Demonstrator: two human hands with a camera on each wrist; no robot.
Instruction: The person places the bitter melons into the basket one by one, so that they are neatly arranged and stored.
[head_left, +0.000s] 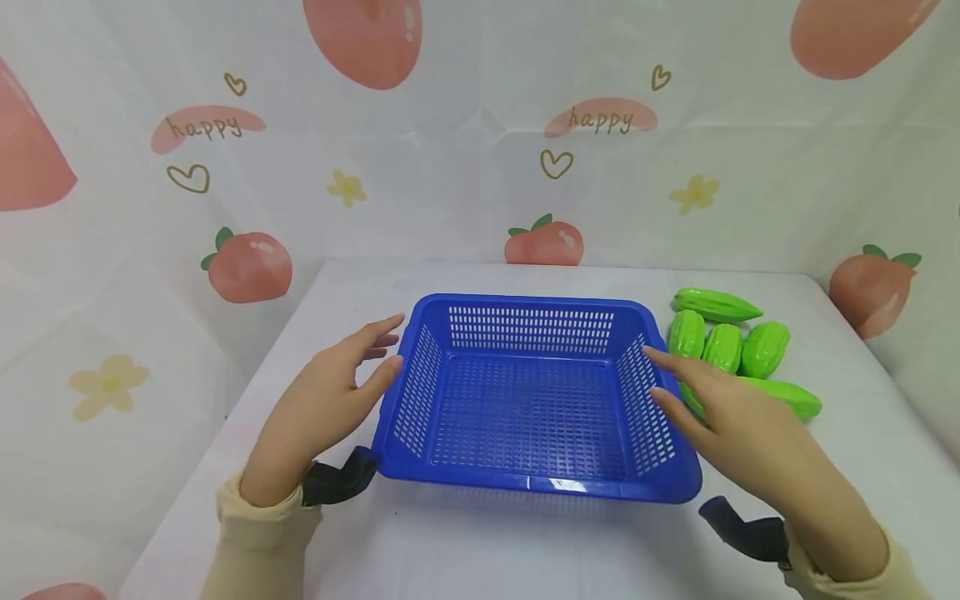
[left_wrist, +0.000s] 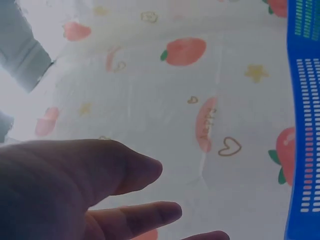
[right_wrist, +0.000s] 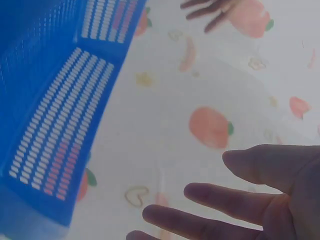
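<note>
A blue plastic basket (head_left: 528, 417), rectangular with slotted walls, stands between the two hands, and its inside shows bare. At its left rim is the left hand (head_left: 318, 400), thumb and fingers extended and apart, the fingertips close beside the rim. The right hand (head_left: 738, 429) reaches over the right side, its fingertips overlapping the slotted wall in the head view. Both wrist views show a gap between the fingers and the basket wall (left_wrist: 303, 140). Neither hand holds anything.
Several bright green ridged vegetable-shaped pieces (head_left: 765, 350) lie on the white table (head_left: 495, 542) right of the basket, partly behind the right hand. A white curtain (head_left: 450, 167) printed with fruit and flowers hangs behind. Each wrist wears a black strap mount (head_left: 341, 479).
</note>
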